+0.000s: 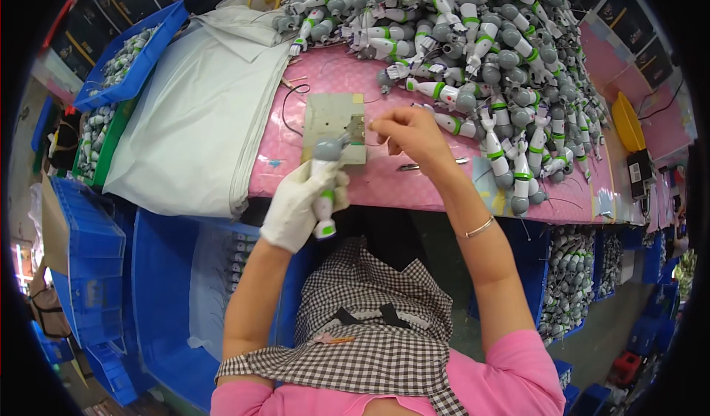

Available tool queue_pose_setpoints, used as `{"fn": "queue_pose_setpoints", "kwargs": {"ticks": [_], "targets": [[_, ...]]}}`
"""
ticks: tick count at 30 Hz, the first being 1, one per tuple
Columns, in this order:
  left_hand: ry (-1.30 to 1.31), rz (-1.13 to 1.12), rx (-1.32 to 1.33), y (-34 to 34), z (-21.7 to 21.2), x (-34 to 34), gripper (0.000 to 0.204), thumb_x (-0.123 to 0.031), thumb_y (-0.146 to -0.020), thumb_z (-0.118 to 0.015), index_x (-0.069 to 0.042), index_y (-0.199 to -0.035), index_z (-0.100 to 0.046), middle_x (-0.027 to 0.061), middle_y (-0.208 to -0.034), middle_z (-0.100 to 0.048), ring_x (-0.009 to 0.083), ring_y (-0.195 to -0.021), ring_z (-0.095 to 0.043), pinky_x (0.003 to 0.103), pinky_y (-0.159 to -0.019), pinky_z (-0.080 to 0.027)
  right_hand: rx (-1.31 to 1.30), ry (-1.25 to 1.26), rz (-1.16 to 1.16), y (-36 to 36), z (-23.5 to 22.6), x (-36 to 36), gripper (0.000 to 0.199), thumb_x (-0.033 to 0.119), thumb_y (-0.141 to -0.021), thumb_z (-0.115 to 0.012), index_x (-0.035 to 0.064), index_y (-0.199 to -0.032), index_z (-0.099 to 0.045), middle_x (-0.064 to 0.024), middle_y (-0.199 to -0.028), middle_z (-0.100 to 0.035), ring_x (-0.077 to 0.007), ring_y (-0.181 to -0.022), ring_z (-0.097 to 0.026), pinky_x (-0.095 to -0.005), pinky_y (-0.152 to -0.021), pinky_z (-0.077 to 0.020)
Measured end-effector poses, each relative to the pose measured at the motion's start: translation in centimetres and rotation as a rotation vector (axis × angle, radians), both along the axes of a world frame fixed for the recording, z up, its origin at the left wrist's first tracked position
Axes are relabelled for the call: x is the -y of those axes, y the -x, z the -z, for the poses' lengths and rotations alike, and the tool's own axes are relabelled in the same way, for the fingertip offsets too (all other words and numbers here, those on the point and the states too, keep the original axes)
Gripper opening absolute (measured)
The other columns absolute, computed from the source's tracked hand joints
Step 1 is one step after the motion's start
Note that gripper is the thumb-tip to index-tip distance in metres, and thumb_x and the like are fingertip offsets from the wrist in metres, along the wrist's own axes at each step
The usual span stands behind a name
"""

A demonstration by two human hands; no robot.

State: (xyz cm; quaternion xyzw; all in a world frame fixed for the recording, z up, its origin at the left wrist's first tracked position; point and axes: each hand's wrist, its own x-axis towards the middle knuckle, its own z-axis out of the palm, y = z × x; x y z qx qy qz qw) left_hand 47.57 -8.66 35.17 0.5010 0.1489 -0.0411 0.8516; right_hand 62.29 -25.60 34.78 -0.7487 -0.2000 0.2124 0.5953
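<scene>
My left hand (290,207), in a white glove, is wrapped round a white toy arm (324,207) with green bands and a grey ball-shaped shoulder. The toy arm is held upright, its grey end pointing up and right over the near part of a flat grey-green box (322,113). To the right of that box, my bare right hand (416,136) is raised with thumb and forefinger pinched together. Whatever lies between those fingertips is too small to make out. Just below the right hand, a slim metal hand tool (436,164) rests on the pink table cover.
A large heap of similar toy arms (510,53) covers the table's right and back. White sheeting (200,113) lies at the left, beside a blue tray (159,42) of parts. Blue bins (166,305) stand below the table edge. A black cable (287,113) curves beside the box.
</scene>
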Motion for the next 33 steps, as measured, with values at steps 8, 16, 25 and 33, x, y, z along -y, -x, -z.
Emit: {"fn": "queue_pose_setpoints", "kwargs": {"ticks": [8,16,25,33], "targets": [[-0.245,-0.986,0.037,10.4,1.8,-10.6,0.018,-0.015,-0.085,-0.062,-0.005,-0.098,-0.054,0.0004,-0.070,-0.051,0.0093,-0.052,-0.049,0.021,-0.048,-0.041,-0.733,-1.067,0.179,-2.5,5.0,0.9,0.026,0.017,-0.089,-0.057,0.0008,-0.109,-0.055,-0.0110,-0.101,-0.063,-0.0177,-0.079,-0.062,-0.0284,-0.074,-0.0510],[-0.593,-1.718,-0.624,33.5,20.8,-20.6,0.022,-0.014,-0.079,-0.068,-0.004,-0.090,-0.052,0.0053,-0.069,-0.055,0.0164,-0.059,-0.055,0.030,-0.055,-0.047,-1.275,-1.257,0.206,-14.3,5.4,6.0,0.062,0.003,-0.080,-0.063,-0.0067,-0.132,-0.031,-0.0120,-0.099,-0.055,-0.0192,-0.086,-0.052,-0.0374,-0.077,-0.0398],[-0.391,-1.305,-1.560,56.4,36.1,-19.4,0.039,-0.027,-0.072,-0.074,-0.001,-0.100,-0.064,0.0130,-0.098,-0.066,0.0250,-0.086,-0.064,0.038,-0.077,-0.049,-0.828,-1.027,0.427,-18.4,8.7,7.3,0.024,0.016,-0.087,-0.056,0.0071,-0.071,-0.041,-0.0033,-0.066,-0.035,-0.0167,-0.061,-0.036,-0.0317,-0.057,-0.0337],[-0.423,-1.259,-1.525,52.5,39.3,-16.6,0.035,-0.025,-0.080,-0.067,0.000,-0.104,-0.063,0.0156,-0.098,-0.065,0.0284,-0.088,-0.063,0.038,-0.076,-0.048,-0.456,-0.782,0.695,-9.2,5.0,5.5,0.032,0.006,-0.079,-0.050,-0.0106,-0.106,-0.052,-0.0211,-0.105,-0.059,-0.0380,-0.101,-0.055,-0.0482,-0.092,-0.0452]]}}
